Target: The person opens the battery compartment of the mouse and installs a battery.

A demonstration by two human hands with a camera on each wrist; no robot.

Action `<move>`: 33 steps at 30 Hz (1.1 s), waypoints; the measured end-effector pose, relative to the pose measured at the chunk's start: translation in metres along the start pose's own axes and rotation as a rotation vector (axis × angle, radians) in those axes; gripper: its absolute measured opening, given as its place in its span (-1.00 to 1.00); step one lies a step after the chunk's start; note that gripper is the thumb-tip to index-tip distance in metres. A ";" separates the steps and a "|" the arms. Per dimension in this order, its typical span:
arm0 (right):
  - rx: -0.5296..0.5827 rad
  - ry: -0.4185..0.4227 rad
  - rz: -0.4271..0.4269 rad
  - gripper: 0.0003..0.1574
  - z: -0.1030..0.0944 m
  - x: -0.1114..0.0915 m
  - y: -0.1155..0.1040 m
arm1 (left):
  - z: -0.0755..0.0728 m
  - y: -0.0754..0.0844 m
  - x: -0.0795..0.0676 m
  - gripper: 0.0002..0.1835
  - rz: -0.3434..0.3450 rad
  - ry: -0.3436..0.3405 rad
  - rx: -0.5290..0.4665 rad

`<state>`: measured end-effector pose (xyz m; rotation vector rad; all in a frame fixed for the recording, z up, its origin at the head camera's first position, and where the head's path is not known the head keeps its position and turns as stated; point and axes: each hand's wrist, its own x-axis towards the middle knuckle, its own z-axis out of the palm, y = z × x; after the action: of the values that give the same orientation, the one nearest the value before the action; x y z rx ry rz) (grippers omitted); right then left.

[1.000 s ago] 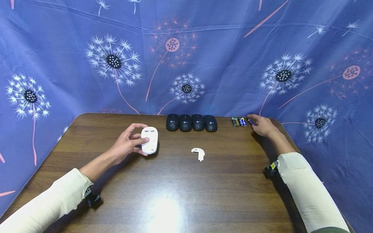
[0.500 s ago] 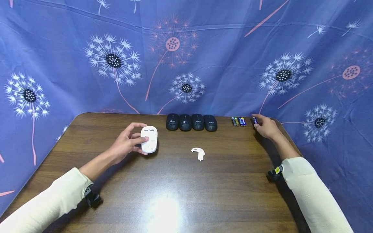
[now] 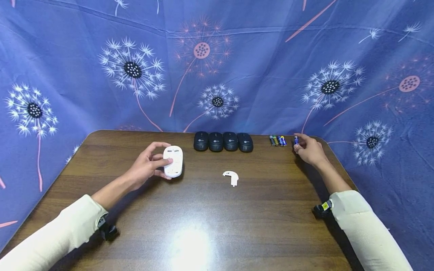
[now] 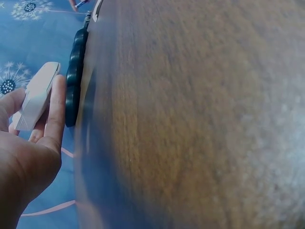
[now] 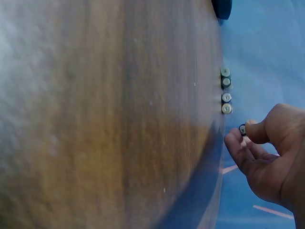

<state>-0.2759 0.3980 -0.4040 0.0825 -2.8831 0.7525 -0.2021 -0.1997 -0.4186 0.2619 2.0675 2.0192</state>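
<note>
Right hand [image 3: 310,150] pinches a blue cylindrical battery [image 3: 296,140], less tilted than earlier; left hand [image 3: 145,165], fingers spread, still grips a white oval mouse [image 3: 177,163]

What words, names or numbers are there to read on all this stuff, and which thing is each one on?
No text here reads clearly.
Four black mice: a pale logo on each, too small to read.
Four batteries in a row: coloured labels, too small.
Blue battery in the right hand: too small.
White mouse in the left hand: no readable print.
</note>
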 end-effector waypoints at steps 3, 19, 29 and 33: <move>0.027 0.037 0.005 -0.33 0.000 -0.004 -0.004 | 0.000 0.000 0.000 -0.40 0.001 0.000 -0.002; 0.163 0.081 -0.013 -0.35 0.012 -0.014 -0.043 | -0.002 -0.002 0.000 -0.43 -0.007 0.002 -0.025; 0.220 0.044 -0.063 -0.33 0.023 -0.018 -0.065 | 0.000 -0.003 0.002 -0.44 -0.020 -0.011 -0.021; 0.211 0.031 -0.079 -0.34 0.027 -0.019 -0.072 | 0.002 -0.004 0.002 -0.45 -0.013 -0.016 -0.029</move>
<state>-0.2542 0.3221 -0.3958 0.2061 -2.7444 1.0297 -0.2034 -0.1972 -0.4225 0.2585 2.0235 2.0311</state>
